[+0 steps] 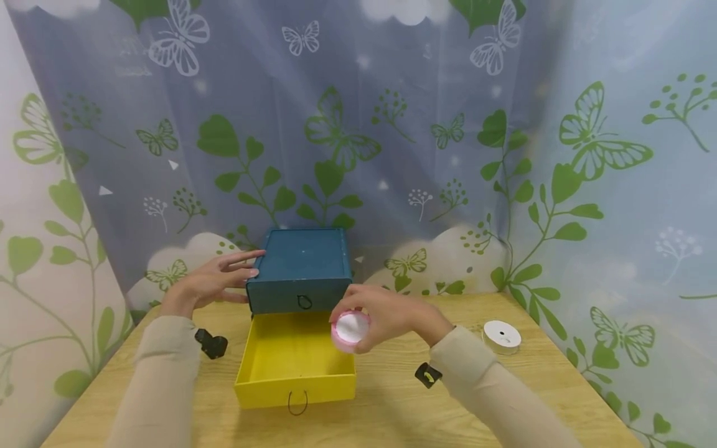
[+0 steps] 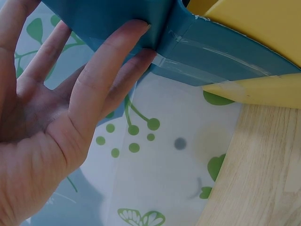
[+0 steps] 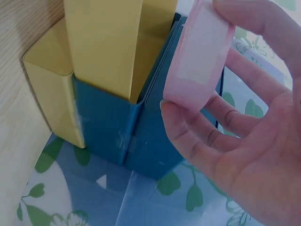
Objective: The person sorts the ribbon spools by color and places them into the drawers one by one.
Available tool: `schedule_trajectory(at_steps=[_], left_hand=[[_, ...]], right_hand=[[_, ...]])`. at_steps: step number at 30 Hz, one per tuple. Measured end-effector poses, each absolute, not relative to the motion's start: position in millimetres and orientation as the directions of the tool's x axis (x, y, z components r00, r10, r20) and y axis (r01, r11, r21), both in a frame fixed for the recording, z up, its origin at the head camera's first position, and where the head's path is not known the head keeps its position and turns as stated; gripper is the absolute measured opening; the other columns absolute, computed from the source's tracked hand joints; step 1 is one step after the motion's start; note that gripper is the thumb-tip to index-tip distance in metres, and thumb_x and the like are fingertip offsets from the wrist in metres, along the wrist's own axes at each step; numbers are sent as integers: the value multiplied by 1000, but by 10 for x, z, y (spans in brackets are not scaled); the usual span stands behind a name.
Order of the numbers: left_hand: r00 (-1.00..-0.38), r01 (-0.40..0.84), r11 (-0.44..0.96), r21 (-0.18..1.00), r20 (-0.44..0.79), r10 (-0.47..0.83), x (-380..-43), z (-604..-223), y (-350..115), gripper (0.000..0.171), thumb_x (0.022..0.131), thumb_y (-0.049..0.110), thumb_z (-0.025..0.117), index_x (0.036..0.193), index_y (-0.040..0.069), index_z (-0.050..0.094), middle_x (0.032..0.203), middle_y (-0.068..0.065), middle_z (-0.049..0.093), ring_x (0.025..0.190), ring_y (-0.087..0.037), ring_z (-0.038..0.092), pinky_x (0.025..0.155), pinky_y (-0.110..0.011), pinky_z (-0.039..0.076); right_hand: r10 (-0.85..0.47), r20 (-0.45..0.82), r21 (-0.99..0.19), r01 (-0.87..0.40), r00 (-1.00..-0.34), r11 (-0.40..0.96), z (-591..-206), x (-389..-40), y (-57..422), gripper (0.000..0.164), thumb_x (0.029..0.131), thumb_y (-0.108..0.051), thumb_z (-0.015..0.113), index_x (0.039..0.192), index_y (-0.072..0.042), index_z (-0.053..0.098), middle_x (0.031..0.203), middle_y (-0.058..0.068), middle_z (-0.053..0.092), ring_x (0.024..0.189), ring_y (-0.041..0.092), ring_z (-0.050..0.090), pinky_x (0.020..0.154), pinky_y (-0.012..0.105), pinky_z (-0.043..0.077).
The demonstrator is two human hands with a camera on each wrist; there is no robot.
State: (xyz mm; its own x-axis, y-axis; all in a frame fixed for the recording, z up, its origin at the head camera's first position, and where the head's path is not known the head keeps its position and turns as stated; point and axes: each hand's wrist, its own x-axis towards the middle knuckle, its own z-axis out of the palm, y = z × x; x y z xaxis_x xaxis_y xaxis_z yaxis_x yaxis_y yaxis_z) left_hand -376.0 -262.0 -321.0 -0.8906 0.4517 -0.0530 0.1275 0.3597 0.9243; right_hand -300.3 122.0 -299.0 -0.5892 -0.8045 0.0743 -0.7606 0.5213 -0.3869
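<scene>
A two-level blue drawer box (image 1: 305, 255) stands on the table, its upper drawer closed behind a dark loop pull. Below it a yellow drawer (image 1: 299, 389) is pulled far out, its bare yellow floor showing. My left hand (image 1: 215, 280) lies along the box's left side, fingers extended, fingertips against the blue wall (image 2: 127, 19). Over the yellow drawer's right side, my right hand (image 1: 386, 314) holds a short pink cylinder (image 1: 351, 328) with a white face, pinched between thumb and fingers. In the right wrist view, a pale label shows on the pink cylinder's (image 3: 200, 56) side.
At the right of the wooden table (image 1: 392, 410) lies a white spool (image 1: 501, 336) with a dark centre hole. A patterned curtain (image 1: 392, 186) of leaves and butterflies hangs close behind the box and along both sides.
</scene>
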Motion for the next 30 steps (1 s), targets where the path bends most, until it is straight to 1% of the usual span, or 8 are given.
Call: schedule_trajectory(at_steps=[6, 11, 18, 26, 30], left_hand=[[-892, 127, 359, 925, -52, 449, -3759, -3208, -2611, 74, 105, 35, 61, 167, 25, 21, 174, -20, 6, 154, -56, 19, 110, -60, 50], [-893, 127, 358, 925, -51, 448, -3750, -3207, -2612, 74, 105, 34, 61, 167, 25, 22, 174, -20, 6, 154, -56, 18, 111, -60, 49], [-892, 129, 356, 926, -48, 449, -3763, -3219, -2621, 74, 105, 34, 61, 167, 24, 22, 174, -20, 6, 154, -57, 19, 110, -60, 50], [-893, 124, 356, 926, -52, 446, -3777, -3228, -2624, 74, 105, 34, 61, 167, 24, 22, 174, -20, 5, 154, -56, 20, 110, -60, 50], [-894, 124, 358, 926, -52, 446, -3782, -3230, -2625, 74, 105, 34, 61, 167, 24, 22, 174, -20, 6, 153, -56, 20, 110, -60, 50]], right_hand=[[-820, 52, -343, -781, -570, 521, -2958, -3015, 1071, 47, 78, -23, 87, 123, -24, 73, 117, 2, 61, 103, 16, 55, 84, 23, 51], [-831, 25, -335, -788, -556, 517, -2923, -3040, 961, 47, 78, -20, 86, 123, -22, 73, 118, 5, 61, 105, 18, 55, 84, 24, 52], [-823, -27, -310, -778, -568, 547, -2912, -3075, 857, 47, 79, -23, 88, 124, -25, 73, 118, 4, 61, 107, 19, 53, 83, 24, 51], [-819, -86, -273, -777, -567, 567, -2908, -3140, 755, 47, 78, -23, 91, 121, -24, 73, 120, 6, 62, 107, 19, 53, 82, 23, 52], [-803, -122, -251, -765, -583, 593, -2924, -3172, 713, 47, 77, -24, 92, 121, -25, 74, 121, 4, 62, 108, 18, 53, 82, 23, 52]])
